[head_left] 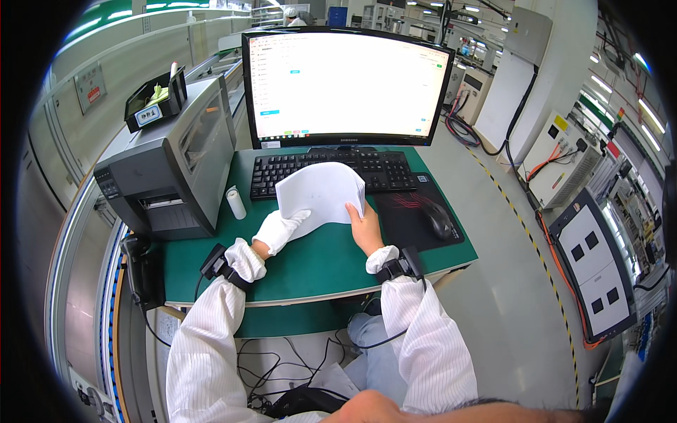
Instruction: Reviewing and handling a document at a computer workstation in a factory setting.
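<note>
A stack of white paper sheets [321,190] curves upward between my hands, in front of the keyboard [388,173] and over part of it. My left hand [278,231], in a white glove, is closed on the lower left of the stack, with its fingertips against the sheets. Bare-fingered, my right hand [365,231] grips the right edge, where several sheet edges show, its thumb on the near side. A dark band with a small device is strapped round each wrist over the white striped sleeves.
Behind the keyboard stands a lit monitor [345,88]. A grey label printer [166,169] on the left carries a black bin [156,99]. Beside it are a small white bottle [236,203] and a black handheld scanner [141,271]. A mouse [436,220] rests on a black pad. Cables hang below the green table [317,278].
</note>
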{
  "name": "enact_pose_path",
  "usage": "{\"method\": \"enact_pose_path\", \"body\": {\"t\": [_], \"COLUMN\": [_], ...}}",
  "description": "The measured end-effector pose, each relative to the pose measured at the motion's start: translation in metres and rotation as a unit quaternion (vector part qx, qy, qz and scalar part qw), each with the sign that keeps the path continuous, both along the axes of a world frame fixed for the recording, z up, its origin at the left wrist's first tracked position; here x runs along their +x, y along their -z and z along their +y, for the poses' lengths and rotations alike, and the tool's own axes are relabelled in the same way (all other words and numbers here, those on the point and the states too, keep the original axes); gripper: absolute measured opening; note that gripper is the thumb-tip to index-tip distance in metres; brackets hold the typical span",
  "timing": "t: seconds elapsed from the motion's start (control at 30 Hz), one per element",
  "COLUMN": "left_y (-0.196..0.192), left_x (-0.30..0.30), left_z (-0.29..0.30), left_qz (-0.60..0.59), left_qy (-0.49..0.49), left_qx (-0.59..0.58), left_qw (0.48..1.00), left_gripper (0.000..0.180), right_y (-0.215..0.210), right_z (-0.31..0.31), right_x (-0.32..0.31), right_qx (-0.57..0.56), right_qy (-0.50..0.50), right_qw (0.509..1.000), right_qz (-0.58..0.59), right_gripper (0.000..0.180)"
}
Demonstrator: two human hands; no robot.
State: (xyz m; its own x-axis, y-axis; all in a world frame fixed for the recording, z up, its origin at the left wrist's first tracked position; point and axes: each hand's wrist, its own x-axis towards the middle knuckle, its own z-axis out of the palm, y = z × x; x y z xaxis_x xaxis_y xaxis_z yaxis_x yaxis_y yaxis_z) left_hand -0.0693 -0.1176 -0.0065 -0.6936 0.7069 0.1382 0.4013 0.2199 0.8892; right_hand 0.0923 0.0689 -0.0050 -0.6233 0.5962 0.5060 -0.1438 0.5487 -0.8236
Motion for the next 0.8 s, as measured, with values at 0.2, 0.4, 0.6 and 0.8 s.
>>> {"method": "enact_pose_path", "body": {"t": [0.2,0.4,0.6,0.8], "left_y": [-0.005,0.001,0.000,-0.001], "left_x": [0.005,-0.001,-0.003,-0.003], "left_z": [-0.003,-0.001,0.003,0.002], "left_qz": [0.029,0.031,-0.007,-0.011], "left_qy": [-0.003,-0.010,-0.021,-0.019], "left_qx": [0.021,0.079,0.018,0.019], "left_qw": [0.999,0.996,1.000,1.000], "left_gripper": [0.053,0.054,0.054,0.054], "right_y": [-0.008,-0.010,0.000,0.002], "right_z": [-0.004,-0.006,0.002,0.001], "right_x": [0.004,0.004,0.001,-0.002], "right_qx": [0.008,0.004,-0.007,-0.012], "right_qy": [0.004,-0.012,-0.017,-0.009], "right_qw": [1.000,1.000,1.000,1.000], "right_qz": [0.007,0.024,-0.019,-0.001], "right_gripper": [0.032,0.034,0.040,0.043]}}
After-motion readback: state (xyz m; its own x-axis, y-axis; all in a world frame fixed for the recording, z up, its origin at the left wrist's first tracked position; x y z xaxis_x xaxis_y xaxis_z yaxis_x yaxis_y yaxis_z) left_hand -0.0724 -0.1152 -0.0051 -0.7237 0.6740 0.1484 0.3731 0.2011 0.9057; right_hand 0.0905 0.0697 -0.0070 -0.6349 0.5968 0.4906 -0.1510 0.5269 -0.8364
